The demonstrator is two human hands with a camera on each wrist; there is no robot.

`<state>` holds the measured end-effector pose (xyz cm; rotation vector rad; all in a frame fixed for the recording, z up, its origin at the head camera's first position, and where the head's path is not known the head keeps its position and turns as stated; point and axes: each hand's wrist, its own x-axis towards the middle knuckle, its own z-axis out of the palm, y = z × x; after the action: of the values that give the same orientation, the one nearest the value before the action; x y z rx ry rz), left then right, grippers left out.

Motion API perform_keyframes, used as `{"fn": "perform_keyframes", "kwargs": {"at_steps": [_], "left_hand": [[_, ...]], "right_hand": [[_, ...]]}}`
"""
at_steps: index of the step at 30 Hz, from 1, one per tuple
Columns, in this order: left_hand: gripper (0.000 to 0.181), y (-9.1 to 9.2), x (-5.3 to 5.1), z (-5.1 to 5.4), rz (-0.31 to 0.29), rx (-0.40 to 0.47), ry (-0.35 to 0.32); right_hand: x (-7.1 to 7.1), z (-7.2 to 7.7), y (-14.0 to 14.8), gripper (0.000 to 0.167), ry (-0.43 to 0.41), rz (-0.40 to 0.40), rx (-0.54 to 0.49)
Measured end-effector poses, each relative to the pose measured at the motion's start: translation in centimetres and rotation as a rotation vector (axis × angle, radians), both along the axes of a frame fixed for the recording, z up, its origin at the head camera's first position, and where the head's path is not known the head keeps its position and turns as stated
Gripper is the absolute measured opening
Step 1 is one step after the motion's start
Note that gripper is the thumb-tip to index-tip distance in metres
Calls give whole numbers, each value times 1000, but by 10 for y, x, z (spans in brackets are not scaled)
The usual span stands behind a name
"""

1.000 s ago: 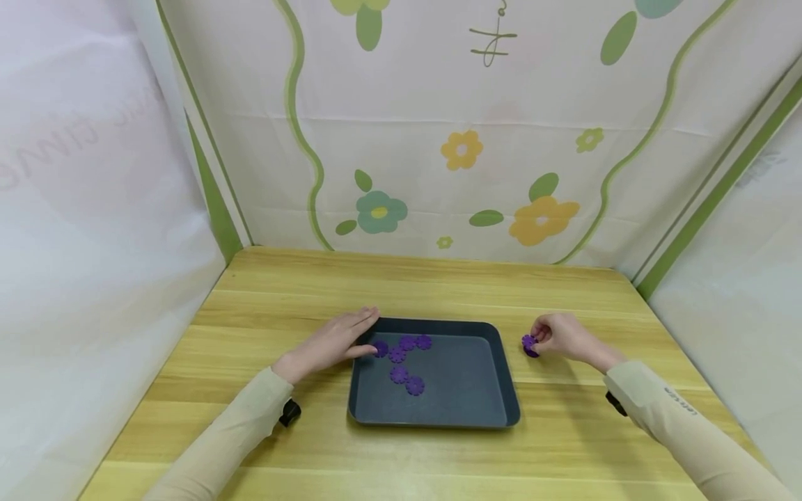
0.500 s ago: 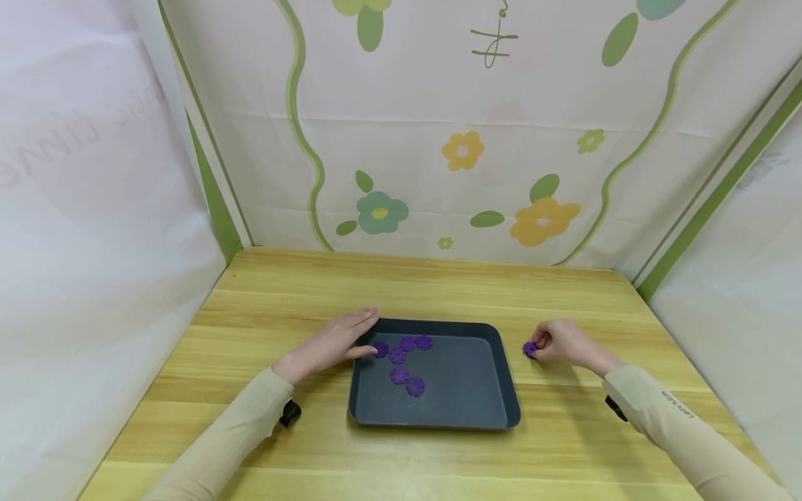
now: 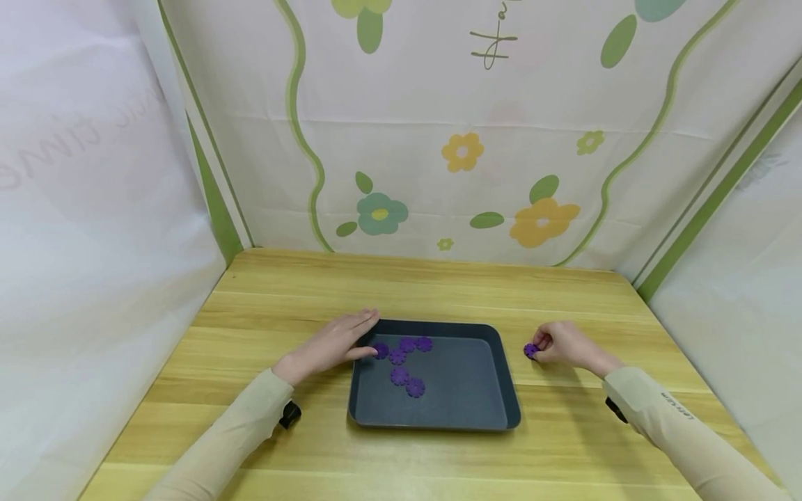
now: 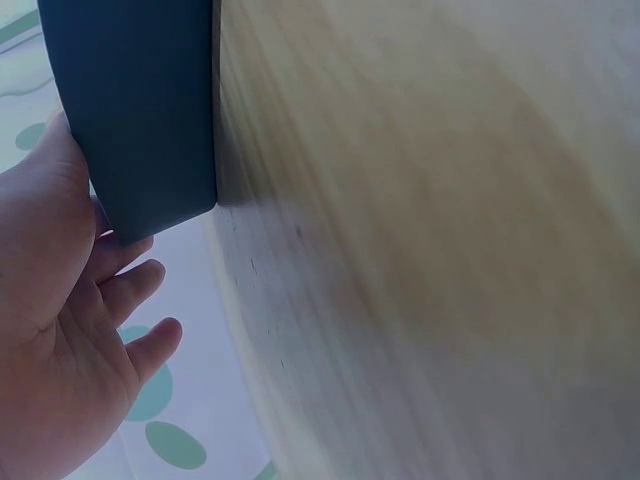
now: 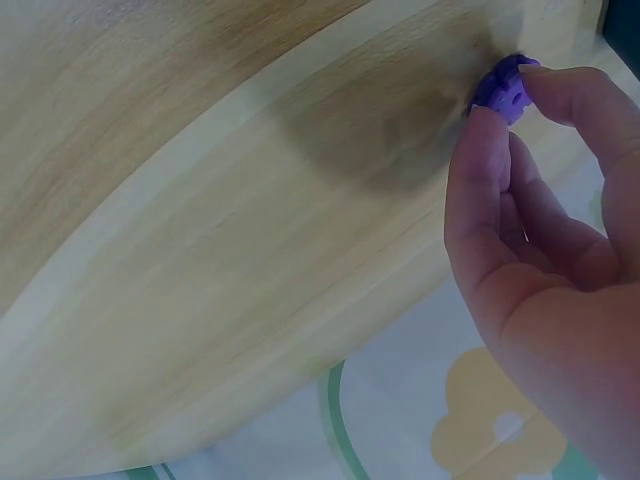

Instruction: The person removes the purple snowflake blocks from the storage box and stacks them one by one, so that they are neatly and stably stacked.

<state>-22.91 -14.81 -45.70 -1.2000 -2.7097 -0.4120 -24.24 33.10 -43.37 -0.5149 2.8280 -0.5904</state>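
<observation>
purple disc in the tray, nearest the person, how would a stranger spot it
On the table sits a dark tray. Several purple discs lie in its left half. Yours is the disc closest to the near rim, the others all lying farther back.

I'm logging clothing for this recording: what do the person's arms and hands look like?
The left sleeve and right sleeve are long and beige, the right one with dark lettering near its cuff. A small black object shows by each cuff. The left hand and right hand wear no gloves.
</observation>
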Motion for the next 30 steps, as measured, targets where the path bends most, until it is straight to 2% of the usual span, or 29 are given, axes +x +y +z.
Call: {"fn": "perform_keyframes", "kwargs": {"at_steps": [15, 30], "left_hand": [[71, -1, -1, -1, 8, -9, -33], [71, -1, -2, -3, -4, 5, 3]], "right_hand": [[-1, -2, 1, 18, 29, 16, 12], [0, 0, 1, 19, 23, 12, 6]]}}
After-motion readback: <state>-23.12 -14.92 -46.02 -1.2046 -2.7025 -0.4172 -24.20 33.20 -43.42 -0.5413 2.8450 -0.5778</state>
